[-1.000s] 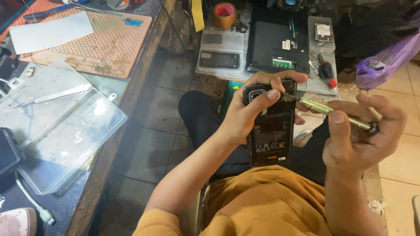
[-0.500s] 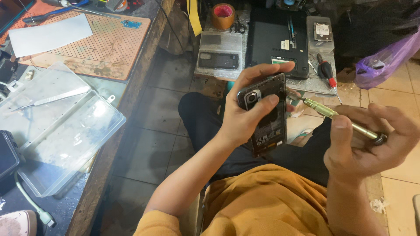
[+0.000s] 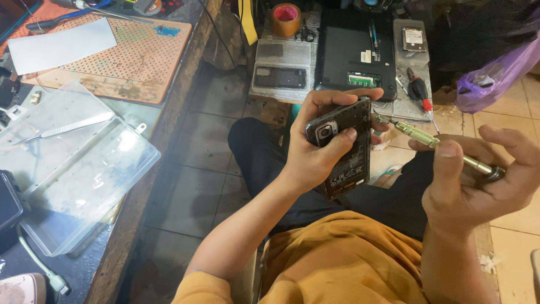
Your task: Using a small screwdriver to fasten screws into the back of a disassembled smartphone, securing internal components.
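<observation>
My left hand [image 3: 318, 149] grips an opened black phone [image 3: 349, 157] with its back cover off, tilted so its edge faces me; my thumb rests beside the camera module. My right hand [image 3: 478, 183] holds a slim brass-coloured precision screwdriver [image 3: 433, 141] between thumb and fingers. Its tip touches the phone's upper right edge. Both hands hover above my lap, over dark trousers and an orange shirt.
A low bench ahead carries a black laptop base [image 3: 351, 53], a phone back cover [image 3: 280, 76], a tape roll [image 3: 286, 12], a hard drive [image 3: 413, 38] and a red-handled screwdriver [image 3: 421, 93]. On the left a table holds a clear plastic box [image 3: 73, 169] and a perforated mat [image 3: 118, 56]. A purple bag [image 3: 495, 76] lies right.
My left hand has turned the phone from flat-facing to edge-on and raised it slightly. The right hand with the screwdriver drifted right, the tip staying at the phone's upper edge.
</observation>
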